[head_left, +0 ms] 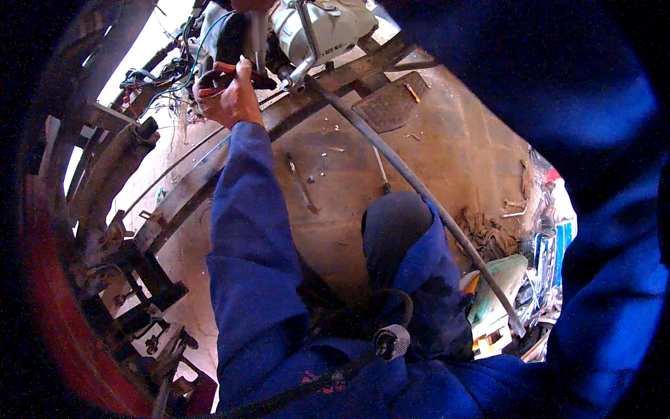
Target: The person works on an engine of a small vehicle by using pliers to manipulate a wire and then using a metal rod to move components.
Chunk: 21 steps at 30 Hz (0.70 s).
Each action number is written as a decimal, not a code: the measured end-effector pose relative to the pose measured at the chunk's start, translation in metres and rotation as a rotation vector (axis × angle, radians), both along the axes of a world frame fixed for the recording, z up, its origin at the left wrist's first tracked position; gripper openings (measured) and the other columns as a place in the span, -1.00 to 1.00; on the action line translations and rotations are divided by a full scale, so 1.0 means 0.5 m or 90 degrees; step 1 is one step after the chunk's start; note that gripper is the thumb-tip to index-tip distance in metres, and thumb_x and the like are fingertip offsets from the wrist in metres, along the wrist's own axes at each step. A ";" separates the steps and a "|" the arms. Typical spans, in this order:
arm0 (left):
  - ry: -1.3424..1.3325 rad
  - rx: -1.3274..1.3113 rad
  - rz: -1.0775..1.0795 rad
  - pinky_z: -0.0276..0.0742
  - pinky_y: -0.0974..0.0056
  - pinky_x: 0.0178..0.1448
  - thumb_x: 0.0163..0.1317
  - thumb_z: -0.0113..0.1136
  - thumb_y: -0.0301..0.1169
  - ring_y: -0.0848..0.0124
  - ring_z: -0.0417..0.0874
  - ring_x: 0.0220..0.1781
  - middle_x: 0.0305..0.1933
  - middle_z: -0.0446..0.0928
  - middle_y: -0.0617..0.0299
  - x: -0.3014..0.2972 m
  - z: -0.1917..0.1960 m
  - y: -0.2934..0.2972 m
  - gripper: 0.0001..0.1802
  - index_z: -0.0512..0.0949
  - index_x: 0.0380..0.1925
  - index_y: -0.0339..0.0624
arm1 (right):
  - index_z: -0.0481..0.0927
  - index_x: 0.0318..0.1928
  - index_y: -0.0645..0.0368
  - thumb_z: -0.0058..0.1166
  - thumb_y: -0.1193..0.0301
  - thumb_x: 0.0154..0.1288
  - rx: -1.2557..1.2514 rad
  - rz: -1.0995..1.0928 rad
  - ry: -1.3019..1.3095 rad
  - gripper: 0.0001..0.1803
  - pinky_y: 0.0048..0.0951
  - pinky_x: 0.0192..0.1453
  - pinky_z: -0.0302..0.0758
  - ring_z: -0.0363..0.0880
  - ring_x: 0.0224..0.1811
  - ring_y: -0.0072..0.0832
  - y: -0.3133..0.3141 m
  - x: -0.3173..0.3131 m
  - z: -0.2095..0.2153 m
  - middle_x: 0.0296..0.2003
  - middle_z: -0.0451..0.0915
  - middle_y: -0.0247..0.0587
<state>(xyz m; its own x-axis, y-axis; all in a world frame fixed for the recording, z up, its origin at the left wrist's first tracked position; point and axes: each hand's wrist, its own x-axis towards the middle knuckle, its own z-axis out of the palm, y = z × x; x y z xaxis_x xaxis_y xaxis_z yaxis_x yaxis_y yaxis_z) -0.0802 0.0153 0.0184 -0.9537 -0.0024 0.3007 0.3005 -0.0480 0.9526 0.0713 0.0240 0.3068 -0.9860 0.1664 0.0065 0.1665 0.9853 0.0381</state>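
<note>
My left hand (234,106) reaches up to the engine at the top, fingers closed around a tool with red handles (224,68) that looks like pliers. The tool's jaws are hidden against the dark parts. Right of it sits a pale metal engine casing (324,31), with a bent metal lever (304,66) beside it. A blurred silvery shaft (259,38) stands just above my left hand. At the top edge a cut-off hand (250,4), seemingly my right hand, is over that shaft; its fingers cannot be made out. My right sleeve (607,119) fills the right side.
A long metal bar (419,185) slants from the frame rail (300,110) past my knee (398,222). Loose wires (164,78) hang left of the engine. Screwdriver-like tools (380,170) and small bits lie on the brown floor. Clutter (544,258) is piled at right.
</note>
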 end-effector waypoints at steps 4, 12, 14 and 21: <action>0.016 -0.029 -0.020 0.52 0.22 -0.27 -0.29 0.49 -0.28 0.35 0.57 -0.46 -0.39 0.59 0.19 0.034 0.031 -0.014 -0.57 0.48 -0.46 -0.23 | 0.59 -0.39 0.41 0.07 0.38 0.03 0.004 -0.004 -0.007 -0.73 -0.20 -0.22 0.52 0.62 -0.31 -0.07 0.015 -0.010 -0.004 -0.42 0.59 0.19; -0.066 0.152 -0.081 0.53 0.28 -0.24 -0.31 0.50 -0.31 0.38 0.61 -0.40 -0.43 0.59 0.19 0.049 0.038 -0.009 -0.55 0.47 -0.46 -0.28 | 0.58 -0.41 0.42 0.08 0.38 0.02 -0.004 0.011 0.008 -0.72 -0.19 -0.22 0.52 0.61 -0.32 -0.06 0.009 -0.028 -0.010 -0.43 0.58 0.20; -0.047 0.094 -0.038 0.53 0.30 -0.20 -0.32 0.51 -0.32 0.39 0.61 -0.39 -0.41 0.60 0.18 0.030 0.031 -0.015 -0.56 0.48 -0.47 -0.28 | 0.58 -0.41 0.43 0.08 0.37 0.02 -0.010 0.022 0.024 -0.72 -0.19 -0.22 0.52 0.61 -0.32 -0.05 0.002 -0.034 -0.011 -0.43 0.58 0.20; 0.015 0.122 -0.088 0.54 0.30 -0.18 -0.30 0.50 -0.33 0.36 0.63 -0.40 -0.38 0.63 0.18 -0.010 0.042 -0.020 -0.61 0.57 -0.44 -0.26 | 0.57 -0.43 0.44 0.08 0.37 0.01 -0.021 0.037 0.128 -0.71 -0.19 -0.21 0.52 0.61 -0.32 -0.04 0.022 -0.075 0.000 -0.43 0.58 0.21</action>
<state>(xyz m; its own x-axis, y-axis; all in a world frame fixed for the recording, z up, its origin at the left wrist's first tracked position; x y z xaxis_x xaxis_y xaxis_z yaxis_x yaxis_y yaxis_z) -0.0851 0.0055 0.0394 -0.9418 0.0685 0.3291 0.3003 -0.2688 0.9152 0.0340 0.0348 0.3067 -0.9733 0.1132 0.1997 0.1108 0.9936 -0.0234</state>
